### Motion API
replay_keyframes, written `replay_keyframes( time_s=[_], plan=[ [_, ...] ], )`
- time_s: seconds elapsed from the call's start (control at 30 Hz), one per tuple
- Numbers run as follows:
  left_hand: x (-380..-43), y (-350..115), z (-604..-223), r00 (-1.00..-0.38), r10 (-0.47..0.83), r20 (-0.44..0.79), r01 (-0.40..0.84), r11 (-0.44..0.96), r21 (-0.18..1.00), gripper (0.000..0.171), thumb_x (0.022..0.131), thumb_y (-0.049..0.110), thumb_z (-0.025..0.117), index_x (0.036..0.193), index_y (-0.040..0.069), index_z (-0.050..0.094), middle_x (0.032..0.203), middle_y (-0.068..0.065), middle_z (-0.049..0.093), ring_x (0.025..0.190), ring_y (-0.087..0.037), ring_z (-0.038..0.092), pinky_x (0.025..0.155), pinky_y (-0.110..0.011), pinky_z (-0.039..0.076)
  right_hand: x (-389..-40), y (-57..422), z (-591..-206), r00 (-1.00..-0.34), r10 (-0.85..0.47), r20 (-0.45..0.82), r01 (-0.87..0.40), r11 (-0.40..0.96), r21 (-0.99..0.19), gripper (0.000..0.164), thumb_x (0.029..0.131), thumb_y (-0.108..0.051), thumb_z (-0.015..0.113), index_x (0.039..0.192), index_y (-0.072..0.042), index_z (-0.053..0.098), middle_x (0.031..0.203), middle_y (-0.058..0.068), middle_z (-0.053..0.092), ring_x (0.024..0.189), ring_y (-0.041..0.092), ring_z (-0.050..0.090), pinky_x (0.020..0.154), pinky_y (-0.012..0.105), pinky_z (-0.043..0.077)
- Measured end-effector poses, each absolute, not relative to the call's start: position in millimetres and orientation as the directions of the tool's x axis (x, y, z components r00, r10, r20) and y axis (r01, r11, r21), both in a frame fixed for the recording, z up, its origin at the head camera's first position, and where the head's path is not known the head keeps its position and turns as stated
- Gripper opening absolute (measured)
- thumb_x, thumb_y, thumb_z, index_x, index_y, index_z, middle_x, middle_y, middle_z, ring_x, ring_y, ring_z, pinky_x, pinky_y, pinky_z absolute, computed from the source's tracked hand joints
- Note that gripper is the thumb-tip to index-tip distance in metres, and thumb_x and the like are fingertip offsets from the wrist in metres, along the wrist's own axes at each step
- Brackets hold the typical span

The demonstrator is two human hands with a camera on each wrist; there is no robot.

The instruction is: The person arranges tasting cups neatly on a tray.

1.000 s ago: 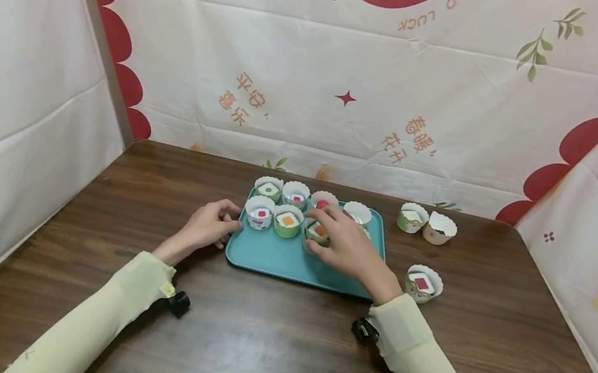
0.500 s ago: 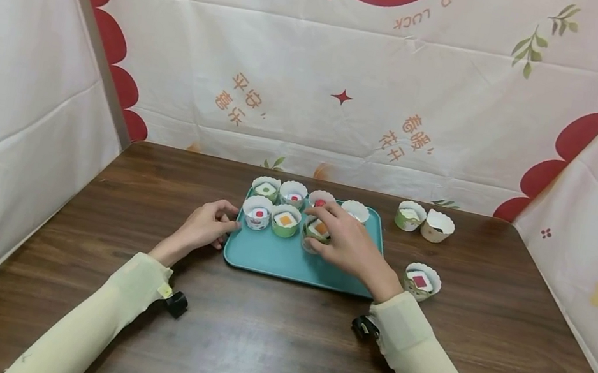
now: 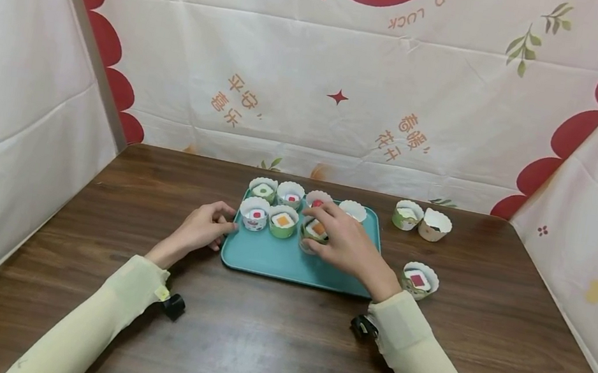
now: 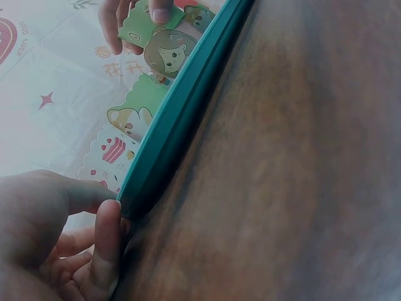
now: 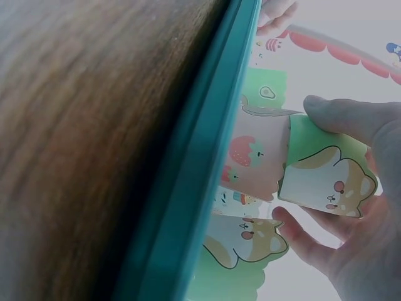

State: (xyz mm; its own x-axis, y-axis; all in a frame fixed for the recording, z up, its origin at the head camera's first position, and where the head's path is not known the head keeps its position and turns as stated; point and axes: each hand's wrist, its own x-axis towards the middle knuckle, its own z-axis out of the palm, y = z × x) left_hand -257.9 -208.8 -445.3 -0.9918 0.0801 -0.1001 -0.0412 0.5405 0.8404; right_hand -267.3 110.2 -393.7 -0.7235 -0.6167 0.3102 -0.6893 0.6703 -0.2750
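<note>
A teal tray (image 3: 276, 259) lies on the table with scalloped paper cups on it in two rows. My left hand (image 3: 204, 224) pinches its left rim, thumb and curled fingers meeting at the edge in the left wrist view. With thumb and fingers my right hand (image 3: 346, 239) grips a green paper cup (image 5: 329, 166) printed with a dog, holding an orange-topped piece. That cup is raised above the tray floor, beside or over a pink strawberry cup (image 5: 257, 150); whether they touch I cannot tell. A green cup (image 3: 283, 223) with another orange-topped piece stands to its left.
Right of the tray are three more cups: a green one (image 3: 407, 215) and a pale one (image 3: 435, 226) at the back, and one with a dark-red-topped piece (image 3: 419, 280) near my right wrist. A printed cloth (image 3: 296, 51) hangs behind the wooden table (image 3: 265, 336).
The head view has shifted slightly. Both hands keep nearly the same places, the left at the tray rim and the right on the green paper cup.
</note>
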Motion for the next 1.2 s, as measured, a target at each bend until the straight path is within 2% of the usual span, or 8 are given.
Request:
replay_keyframes(
  time_s=[0.2,0.43,0.57,0.8,0.9,1.07,1.2],
  plan=[
    [-257.5,-208.5,-445.5,-0.992,0.083,-0.098,-0.038,0.540,0.841,0.039,0.100,0.024,0.069,0.134,0.008,0.061,0.088,-0.008,0.067,0.061,-0.016,0.062,0.056,-0.032,0.060,-265.8,113.3,-389.5,-0.697,-0.628,0.346,-0.714,0.651,-0.256,0.049,0.089,-0.025,0.083,0.134,-0.015,0.065,0.137,0.008,0.061,0.088,0.020,0.065,0.076,0.040,0.057],
    [-256.1,-208.2,-445.9,-0.992,0.088,-0.092,-0.031,0.536,0.844,0.039,0.100,0.023,0.069,0.134,0.008,0.061,0.088,-0.009,0.067,0.062,-0.017,0.062,0.056,-0.032,0.060,-261.7,116.3,-379.8,-0.666,-0.623,0.409,-0.735,0.640,-0.223,0.050,0.089,-0.025,0.083,0.135,-0.017,0.064,0.121,0.006,0.063,0.074,0.013,0.054,0.068,0.034,0.049],
    [-255.2,-209.0,-447.5,-0.992,0.087,-0.096,-0.035,0.533,0.845,0.039,0.100,0.023,0.069,0.135,0.008,0.060,0.089,-0.009,0.068,0.064,-0.017,0.062,0.057,-0.032,0.061,-259.7,114.2,-376.9,-0.653,-0.638,0.408,-0.749,0.622,-0.227,0.050,0.090,-0.025,0.082,0.135,-0.017,0.063,0.122,0.006,0.063,0.073,0.012,0.054,0.066,0.032,0.049],
    [-254.9,-208.9,-447.8,-0.991,0.093,-0.094,-0.030,0.531,0.847,0.039,0.100,0.023,0.068,0.135,0.008,0.061,0.089,-0.008,0.067,0.065,-0.018,0.062,0.057,-0.032,0.060,-255.4,117.8,-363.4,-0.699,-0.587,0.408,-0.713,0.620,-0.328,0.056,0.092,-0.026,0.080,0.143,-0.018,0.059,0.128,0.004,0.062,0.084,0.017,0.057,0.073,0.034,0.049],
    [-256.0,-209.2,-447.2,-0.991,0.100,-0.089,-0.023,0.528,0.849,0.039,0.100,0.023,0.068,0.135,0.007,0.060,0.089,-0.009,0.067,0.064,-0.017,0.061,0.057,-0.032,0.060,-256.1,121.9,-358.1,-0.690,-0.571,0.444,-0.721,0.597,-0.353,0.056,0.093,-0.025,0.080,0.144,-0.019,0.059,0.130,0.006,0.062,0.091,0.019,0.058,0.075,0.035,0.050],
    [-257.3,-209.7,-446.4,-0.990,0.105,-0.089,-0.022,0.519,0.854,0.040,0.100,0.022,0.069,0.135,0.005,0.060,0.088,-0.009,0.067,0.064,-0.017,0.061,0.057,-0.031,0.060,-257.4,128.3,-350.4,-0.659,-0.554,0.508,-0.748,0.552,-0.368,0.047,0.091,-0.019,0.081,0.135,-0.017,0.065,0.126,0.009,0.063,0.104,0.025,0.062,0.079,0.038,0.052],
    [-258.0,-209.6,-447.5,-0.990,0.107,-0.090,-0.021,0.520,0.854,0.040,0.100,0.022,0.068,0.135,0.005,0.060,0.088,-0.009,0.067,0.065,-0.016,0.061,0.057,-0.030,0.060,-256.2,130.7,-347.0,-0.665,-0.532,0.525,-0.742,0.549,-0.384,0.046,0.089,-0.012,0.082,0.133,-0.016,0.065,0.125,0.008,0.062,0.107,0.027,0.062,0.081,0.040,0.052]
  ],
)
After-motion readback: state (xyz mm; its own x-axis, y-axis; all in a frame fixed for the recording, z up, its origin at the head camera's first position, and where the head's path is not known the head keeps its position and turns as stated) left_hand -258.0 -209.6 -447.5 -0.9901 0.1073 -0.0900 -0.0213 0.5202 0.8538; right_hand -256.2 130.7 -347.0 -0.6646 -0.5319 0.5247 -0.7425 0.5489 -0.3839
